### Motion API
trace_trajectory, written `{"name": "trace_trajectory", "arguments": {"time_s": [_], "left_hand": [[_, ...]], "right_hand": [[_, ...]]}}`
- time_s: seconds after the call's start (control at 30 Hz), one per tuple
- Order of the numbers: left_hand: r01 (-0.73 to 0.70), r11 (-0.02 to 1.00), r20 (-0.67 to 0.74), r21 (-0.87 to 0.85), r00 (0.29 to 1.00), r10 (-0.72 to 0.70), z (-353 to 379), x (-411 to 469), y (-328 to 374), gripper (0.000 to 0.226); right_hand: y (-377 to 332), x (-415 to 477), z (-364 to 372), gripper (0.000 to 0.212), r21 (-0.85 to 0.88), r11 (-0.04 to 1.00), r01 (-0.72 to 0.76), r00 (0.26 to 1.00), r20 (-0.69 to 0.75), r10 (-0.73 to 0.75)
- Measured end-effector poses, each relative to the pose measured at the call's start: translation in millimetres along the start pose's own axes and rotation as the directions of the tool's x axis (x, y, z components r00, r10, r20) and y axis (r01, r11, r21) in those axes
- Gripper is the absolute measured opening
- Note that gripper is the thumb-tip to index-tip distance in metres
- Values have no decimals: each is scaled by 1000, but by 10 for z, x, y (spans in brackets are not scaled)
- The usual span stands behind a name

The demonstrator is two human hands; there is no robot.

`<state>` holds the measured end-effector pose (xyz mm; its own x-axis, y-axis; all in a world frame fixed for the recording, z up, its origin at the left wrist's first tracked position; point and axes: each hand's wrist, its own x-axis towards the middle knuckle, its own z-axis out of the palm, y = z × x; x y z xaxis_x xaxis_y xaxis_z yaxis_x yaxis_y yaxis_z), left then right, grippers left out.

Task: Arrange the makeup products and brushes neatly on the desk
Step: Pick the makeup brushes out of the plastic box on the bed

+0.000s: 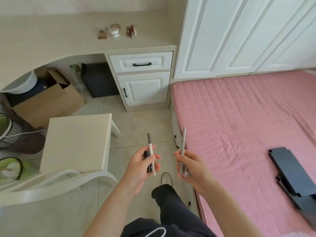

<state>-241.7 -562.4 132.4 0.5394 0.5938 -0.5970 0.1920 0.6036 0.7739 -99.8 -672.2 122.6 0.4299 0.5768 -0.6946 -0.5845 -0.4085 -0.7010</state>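
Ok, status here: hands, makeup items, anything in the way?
Left hand grips a white pencil and a dark tube. Right hand grips a slim grey pencil and a clear tube. Desk ahead, not yet reached; white stool front-left.

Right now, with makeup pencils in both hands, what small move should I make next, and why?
Probably step forward to the desk: your left hand grips a white pencil and dark tube, your right hand a grey pencil, all over the floor, short of it.
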Motion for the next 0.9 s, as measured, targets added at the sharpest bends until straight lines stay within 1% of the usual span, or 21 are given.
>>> {"name": "trace_trajectory", "arguments": {"time_s": [0.17, 0.3, 0.5, 0.7, 0.8, 0.9], "left_hand": [[-19, 997, -32, -71, 999, 17, 264, 546, 472, 25], [-53, 998, -39, -32, 998, 52, 406, 878, 758, 24], [-81, 996, -70, 44, 994, 84, 478, 1295, 1079, 23], [-40, 999, -127, -14, 991, 38, 426, 1820, 1418, 19], [-53, 998, -133, 45, 989, 59, 349, 2138, 1625, 18], [-85, 989, -97, 125, 990, 97, 234, 2501, 1889, 16]], "right_hand": [[-671, 554, -59, 11, -73, 997, 2, 998, 65, 3], [-1095, 934, -66, 12, -106, 994, 11, 995, 99, -1], [-1480, 1389, 2, 12, -127, 992, 4, 991, 135, 13], [-1816, 1871, 147, 11, -137, 990, -18, 990, 134, 37], [-2041, 2137, 293, 10, -139, 990, -13, 990, 137, 32], [-2315, 2440, 511, 10, -150, 989, -4, 990, 138, 25]]}}
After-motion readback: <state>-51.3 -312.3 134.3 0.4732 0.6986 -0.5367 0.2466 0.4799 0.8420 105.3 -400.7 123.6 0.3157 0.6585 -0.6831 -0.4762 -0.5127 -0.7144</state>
